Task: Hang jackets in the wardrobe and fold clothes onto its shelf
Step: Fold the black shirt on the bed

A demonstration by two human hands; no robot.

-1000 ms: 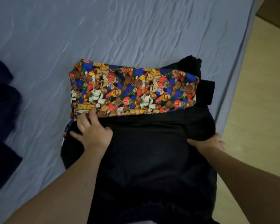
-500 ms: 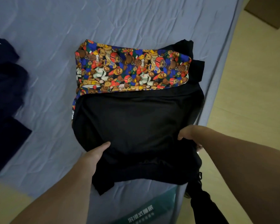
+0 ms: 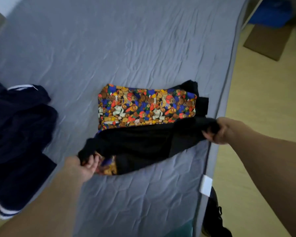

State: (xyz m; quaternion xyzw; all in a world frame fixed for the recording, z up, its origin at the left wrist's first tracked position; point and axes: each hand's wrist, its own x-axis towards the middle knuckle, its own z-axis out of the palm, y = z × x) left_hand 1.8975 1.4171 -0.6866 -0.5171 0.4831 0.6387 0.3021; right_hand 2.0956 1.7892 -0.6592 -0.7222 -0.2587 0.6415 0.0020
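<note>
Garment in hand: a black garment (image 3: pixel 143 142) with a bear-print lining (image 3: pixel 146 106), lying on the bed (image 3: pixel 126 45) close to the bed's right edge, so it sits within easy reach of the person standing at that side.

Left hand (image 3: pixel 83 165): fingers curled round the near-left corner of the black garment, with a scrap of the printed lining bunched in the same grip. Holding the corner, not the middle, gives control of the fold line.

Right hand (image 3: pixel 220 130): clamped on the garment's right end, just past the bed's edge. The cloth between the two hands looks raised and drawn fairly taut, which I judge is meant to keep the near half flat while it is carried over.

Lining: the printed band lies flat on the far side of the black cloth from the person, face up. It seems to be acting as the base that the near half would be folded onto.

Step, as I judge it: one fold of the clothes-folding part; the garment is not yet a compact stack, and nothing here shows the wardrobe or its shelf.

Navy garment (image 3: pixel 19 134): a dark blue piece with white stripes, heaped well to the left of the black garment, apart from it; probably waiting its turn.

Beside the bed: pale floor (image 3: pixel 256 103) to the bed's right, with a brown flat piece (image 3: pixel 270 41) lying on it farther off.
</note>
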